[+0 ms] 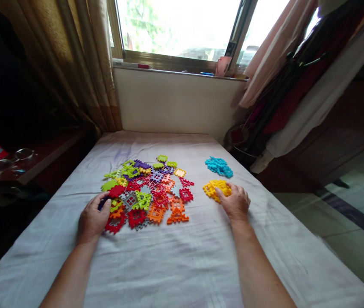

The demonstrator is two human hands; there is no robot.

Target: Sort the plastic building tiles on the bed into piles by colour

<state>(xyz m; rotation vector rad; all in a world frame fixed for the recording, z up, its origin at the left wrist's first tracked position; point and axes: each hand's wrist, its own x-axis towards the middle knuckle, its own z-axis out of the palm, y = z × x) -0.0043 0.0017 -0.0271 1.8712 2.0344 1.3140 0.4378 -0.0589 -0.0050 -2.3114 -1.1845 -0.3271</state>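
1. While the left hand [92,217] pinches a dark purple piece [104,202] between thumb and fingers, it rests at the left edge of the mixed pile [160,198].
2. The right hand [236,202] touches the right side of the yellow pile [214,189]; whether it grasps a piece, I cannot tell.
3. Just beyond lies the blue pile [219,166]; all three piles are on a pale sheet [162,265].

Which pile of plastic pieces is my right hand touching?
The yellow pile: your right hand is at its right edge. The blue pile lies farther from you, untouched; the multicoloured pile is beside your left hand.
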